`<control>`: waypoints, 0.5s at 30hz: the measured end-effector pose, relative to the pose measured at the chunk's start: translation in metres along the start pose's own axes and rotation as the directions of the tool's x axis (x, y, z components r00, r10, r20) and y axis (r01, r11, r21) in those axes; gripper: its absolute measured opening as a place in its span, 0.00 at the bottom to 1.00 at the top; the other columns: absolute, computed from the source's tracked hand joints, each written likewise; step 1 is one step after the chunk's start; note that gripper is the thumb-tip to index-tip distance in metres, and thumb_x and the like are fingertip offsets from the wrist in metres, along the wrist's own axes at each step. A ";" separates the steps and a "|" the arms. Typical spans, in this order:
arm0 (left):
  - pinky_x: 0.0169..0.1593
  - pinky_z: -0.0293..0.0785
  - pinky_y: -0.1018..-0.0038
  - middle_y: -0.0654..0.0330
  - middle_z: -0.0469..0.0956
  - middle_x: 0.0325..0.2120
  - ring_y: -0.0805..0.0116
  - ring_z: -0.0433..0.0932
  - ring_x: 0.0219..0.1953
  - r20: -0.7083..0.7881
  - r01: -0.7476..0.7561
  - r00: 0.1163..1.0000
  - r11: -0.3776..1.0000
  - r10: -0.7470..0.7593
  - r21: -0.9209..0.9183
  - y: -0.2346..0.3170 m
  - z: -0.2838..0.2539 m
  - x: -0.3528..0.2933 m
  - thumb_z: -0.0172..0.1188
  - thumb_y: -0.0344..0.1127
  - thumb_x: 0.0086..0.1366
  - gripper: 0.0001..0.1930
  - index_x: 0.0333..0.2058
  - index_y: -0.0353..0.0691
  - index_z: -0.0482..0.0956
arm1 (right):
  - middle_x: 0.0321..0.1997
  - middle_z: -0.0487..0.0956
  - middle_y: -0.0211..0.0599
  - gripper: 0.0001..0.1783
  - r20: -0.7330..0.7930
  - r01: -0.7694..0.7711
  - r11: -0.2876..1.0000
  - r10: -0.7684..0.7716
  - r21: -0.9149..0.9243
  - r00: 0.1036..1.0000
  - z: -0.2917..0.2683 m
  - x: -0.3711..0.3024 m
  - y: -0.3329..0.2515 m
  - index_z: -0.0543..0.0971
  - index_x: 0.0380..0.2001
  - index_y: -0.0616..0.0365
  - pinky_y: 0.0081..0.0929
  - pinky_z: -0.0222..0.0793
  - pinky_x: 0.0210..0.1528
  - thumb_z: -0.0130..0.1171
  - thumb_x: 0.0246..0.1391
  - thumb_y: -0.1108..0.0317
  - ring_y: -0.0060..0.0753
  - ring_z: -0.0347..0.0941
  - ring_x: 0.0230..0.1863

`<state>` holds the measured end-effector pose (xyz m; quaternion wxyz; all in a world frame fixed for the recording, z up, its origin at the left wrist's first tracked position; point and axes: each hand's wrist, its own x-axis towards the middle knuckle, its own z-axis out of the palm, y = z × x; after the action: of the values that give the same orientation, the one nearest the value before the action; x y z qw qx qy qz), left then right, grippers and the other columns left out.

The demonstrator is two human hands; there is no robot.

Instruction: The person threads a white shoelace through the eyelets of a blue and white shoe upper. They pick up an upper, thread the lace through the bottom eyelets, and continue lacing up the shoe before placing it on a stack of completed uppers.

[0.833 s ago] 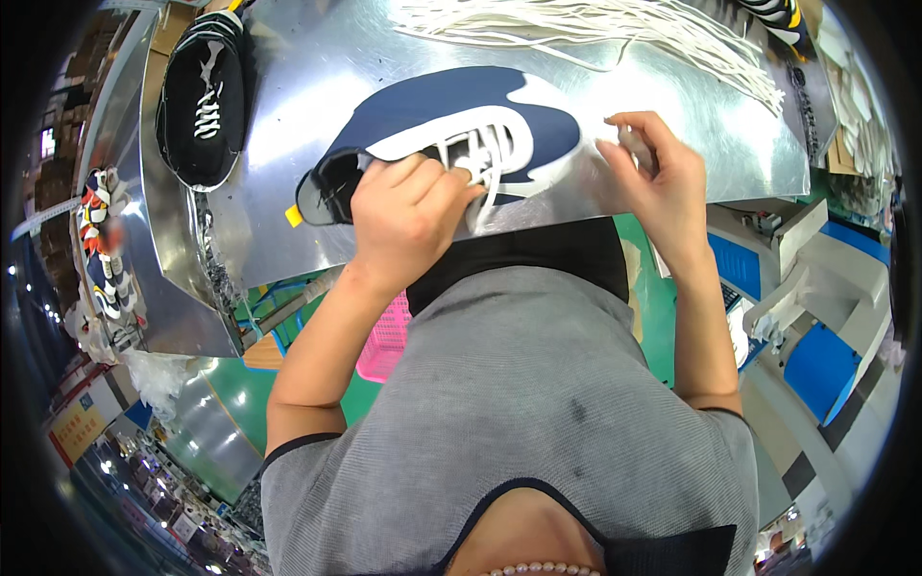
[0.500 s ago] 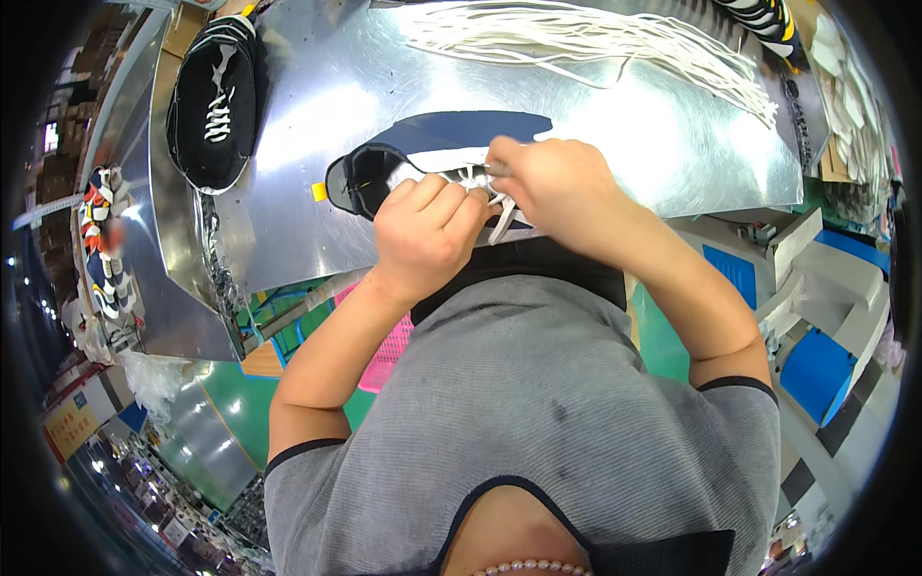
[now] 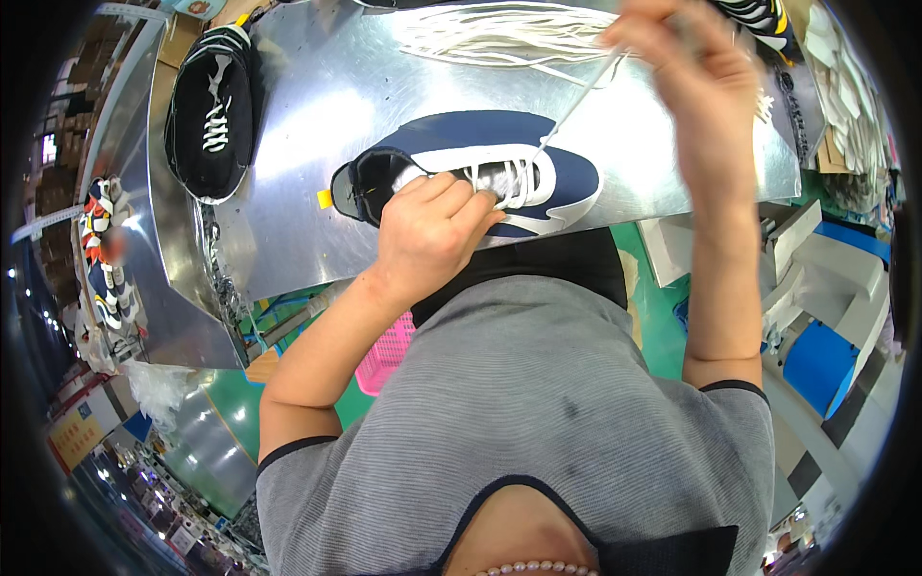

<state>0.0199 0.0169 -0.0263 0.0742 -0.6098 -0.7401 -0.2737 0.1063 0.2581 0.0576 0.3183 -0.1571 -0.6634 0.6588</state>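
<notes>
A navy sneaker [image 3: 461,130] with white trim lies sideways on the metal table, its heel with a yellow tab toward the left. White laces cross its throat. My left hand [image 3: 429,230] is closed at the near side of the shoe opening, gripping the shoe's edge by the eyelets; its fingertips are partly hidden. Far up on the right, my right hand [image 3: 696,72] is raised and blurred. From its fingers a white shoelace [image 3: 579,101] runs taut down to the sneaker's far eyelets.
A bundle of white laces [image 3: 499,36] lies along the table's far side. A black shoe [image 3: 213,115] with white lacing sits at the left. Striped shoes [image 3: 764,24] stand at the far right corner. A pink basket [image 3: 386,355] is below the table [image 3: 317,106].
My right hand has swung from the shoe's laces up to the far right, drawing the lace out straight. My left hand stays nearly in place on the shoe.
</notes>
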 end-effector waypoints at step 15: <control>0.32 0.73 0.67 0.56 0.79 0.26 0.59 0.79 0.30 0.195 0.359 0.925 0.918 -0.326 -0.170 0.008 -0.021 0.015 0.68 0.39 0.59 0.26 0.53 0.36 0.72 | 0.34 0.84 0.31 0.09 0.395 -0.253 0.967 0.221 0.030 0.892 0.009 -0.042 0.050 0.84 0.39 0.62 0.21 0.73 0.45 0.67 0.55 0.72 0.20 0.79 0.38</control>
<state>0.0192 0.0198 0.0005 -0.0981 -0.4951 -0.8073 -0.3059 0.1213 0.2286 0.0010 0.1040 -0.0902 -0.6620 0.7367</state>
